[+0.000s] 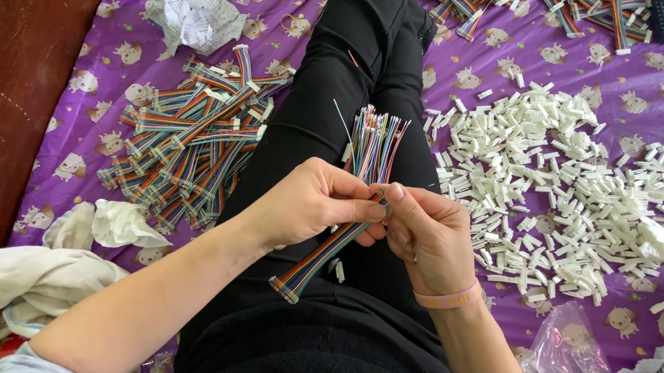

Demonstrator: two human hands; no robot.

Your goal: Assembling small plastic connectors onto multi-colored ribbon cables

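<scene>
Left hand [313, 203]: closed around the rainbow ribbon cable [340, 232], fingers curled and thumb pressing on top, right over the lap.
Right hand [428, 239]: fingertips pinched on the same cable where it met the left thumb; a pink wristband [449, 299] sat on that wrist.
Rainbow ribbon cable: ran slantwise between both hands, loose wire ends fanning upward, its white-tipped end hanging low over the black trousers [354, 48].
Left side: a heap of finished cables [189, 137] lay on the purple patterned sheet [102, 70].
Right side: a pile of white connectors [563, 188] was spread wide, well apart from the hands.
</scene>
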